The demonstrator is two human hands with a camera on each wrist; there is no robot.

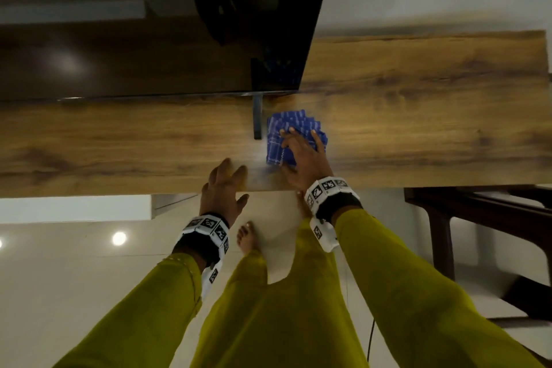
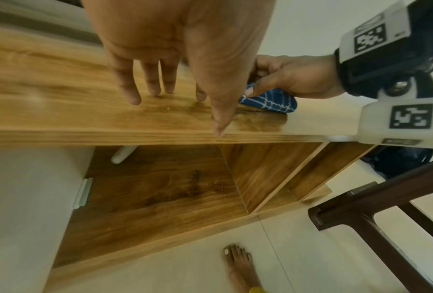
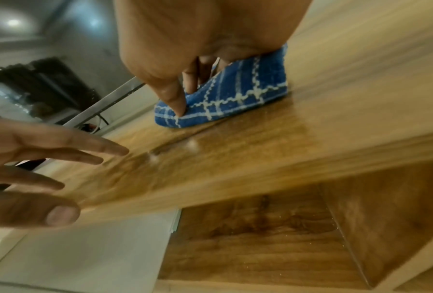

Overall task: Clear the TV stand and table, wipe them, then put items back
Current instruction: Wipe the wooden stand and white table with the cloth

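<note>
Two hands: left hand [image 1: 222, 188] is lying flat, fingers apart, on the near edge of the stand [image 1: 418, 98]; right hand [image 1: 301, 155] is clamping down over the cloth [image 1: 283, 134], thumb pressing its near side.
Cloth: sitting folded on the stand, just right of the TV foot [image 1: 257, 119].
Foot risk: a leftward wipe could be catching the foot and jolting the TV [image 1: 149, 39].
Coverage risk: the far strip under the TV is probably getting missed.

Indoor light is dim and warm. Ceiling lamps glare off the glossy floor [image 1: 74, 278] and the TV [image 1: 65, 63]. Motion blur smears the cloth [image 1: 286, 140] and the stand [image 1: 418, 128]. The wide-angle views bend at their edges.
</note>
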